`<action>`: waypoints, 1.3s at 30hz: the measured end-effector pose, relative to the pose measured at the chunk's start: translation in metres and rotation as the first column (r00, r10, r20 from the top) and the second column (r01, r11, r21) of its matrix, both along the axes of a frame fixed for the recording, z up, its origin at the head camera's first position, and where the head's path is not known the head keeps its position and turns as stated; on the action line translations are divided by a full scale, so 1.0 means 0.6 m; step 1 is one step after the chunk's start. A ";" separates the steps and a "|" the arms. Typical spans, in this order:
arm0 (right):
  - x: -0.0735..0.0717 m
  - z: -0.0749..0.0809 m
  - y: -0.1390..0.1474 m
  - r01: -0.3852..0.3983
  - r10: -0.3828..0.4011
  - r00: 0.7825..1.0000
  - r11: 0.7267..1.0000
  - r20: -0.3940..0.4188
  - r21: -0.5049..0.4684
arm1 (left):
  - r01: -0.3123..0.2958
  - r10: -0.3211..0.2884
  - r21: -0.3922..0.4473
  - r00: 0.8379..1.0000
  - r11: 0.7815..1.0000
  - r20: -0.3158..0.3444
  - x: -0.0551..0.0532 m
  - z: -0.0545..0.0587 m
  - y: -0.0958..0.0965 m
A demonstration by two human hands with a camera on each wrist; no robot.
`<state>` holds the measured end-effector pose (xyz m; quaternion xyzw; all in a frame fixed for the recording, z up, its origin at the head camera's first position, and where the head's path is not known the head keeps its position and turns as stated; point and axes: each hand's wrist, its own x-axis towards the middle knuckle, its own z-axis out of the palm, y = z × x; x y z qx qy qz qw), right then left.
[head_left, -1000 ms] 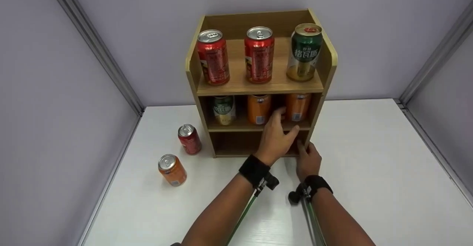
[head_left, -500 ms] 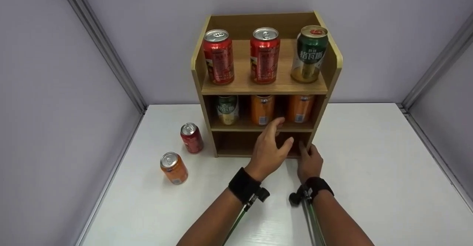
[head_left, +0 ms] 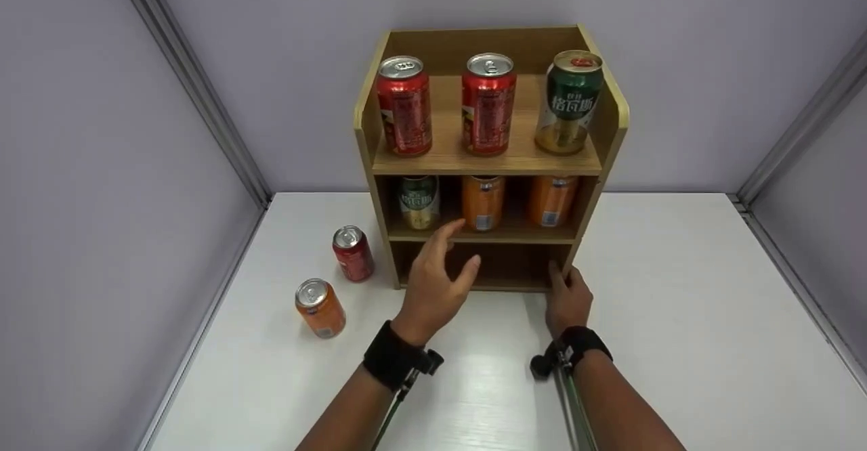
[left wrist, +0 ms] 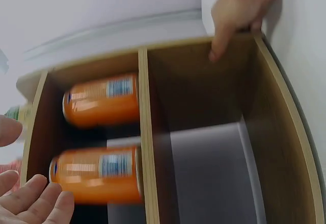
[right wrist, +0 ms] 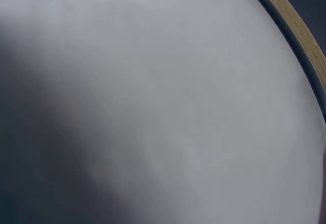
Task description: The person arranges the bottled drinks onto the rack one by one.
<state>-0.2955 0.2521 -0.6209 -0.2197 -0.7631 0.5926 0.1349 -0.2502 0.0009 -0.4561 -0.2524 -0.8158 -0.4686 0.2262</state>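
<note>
A small wooden shelf (head_left: pixel 488 165) with three levels stands against the back wall. My left hand (head_left: pixel 433 295), thumb and fingers spread apart and holding nothing, hovers before its lowest level. With the thumb inside and the fingers outside, my right hand (head_left: pixel 569 302) grips the bottom of the right side panel. On the middle level are a green can (head_left: pixel 420 204), an orange can (head_left: pixel 483 204) and a second orange can (head_left: pixel 552 202); both orange ones also show in the left wrist view. The right wrist view catches mostly white tabletop and a wooden edge.
On the top level stand a red can (head_left: pixel 405 116), another red can (head_left: pixel 488 112) and a green-and-gold can (head_left: pixel 570 105). Left of the shelf, on the white table (head_left: pixel 677 315), stand a dark red can (head_left: pixel 353 256) and an orange can (head_left: pixel 322 309).
My left hand has drawn back from beside the right orange can on the middle level and moved left and down. The right hand stays at the side panel.
</note>
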 end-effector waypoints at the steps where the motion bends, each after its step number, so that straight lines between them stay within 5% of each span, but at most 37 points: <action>1: -0.001 0.000 0.000 -0.001 0.001 1.000 1.000 -0.004 0.005 | -0.023 0.023 0.001 1.000 1.000 -0.008 -0.002 0.000 -0.010; 9: -0.005 -0.004 0.000 0.000 -0.001 1.000 1.000 -0.014 -0.028 | -0.153 0.153 0.031 0.988 0.988 0.001 -0.007 -0.007 -0.088; 16: 0.002 -0.005 0.004 -0.014 0.014 1.000 1.000 -0.006 -0.028 | -0.228 0.229 -0.029 0.973 0.973 0.009 0.011 -0.041 -0.133; 26: -0.003 -0.002 0.003 -0.016 0.016 1.000 1.000 0.001 -0.006 | -0.403 0.401 -0.050 0.915 0.914 -0.038 0.013 -0.087 -0.210; 31: 0.000 0.002 0.001 -0.021 0.021 1.000 1.000 -0.003 0.002 | -0.477 0.478 -0.023 0.877 0.879 0.054 0.012 -0.102 -0.246; 35: -0.001 0.003 0.002 -0.016 0.016 1.000 1.000 -0.005 -0.005 | -0.487 0.484 -0.012 0.864 0.873 0.142 0.014 -0.111 -0.261; 39: 0.001 0.003 0.001 -0.013 0.013 1.000 1.000 -0.010 -0.025 | -0.493 0.490 -0.027 0.857 0.870 0.161 0.016 -0.122 -0.271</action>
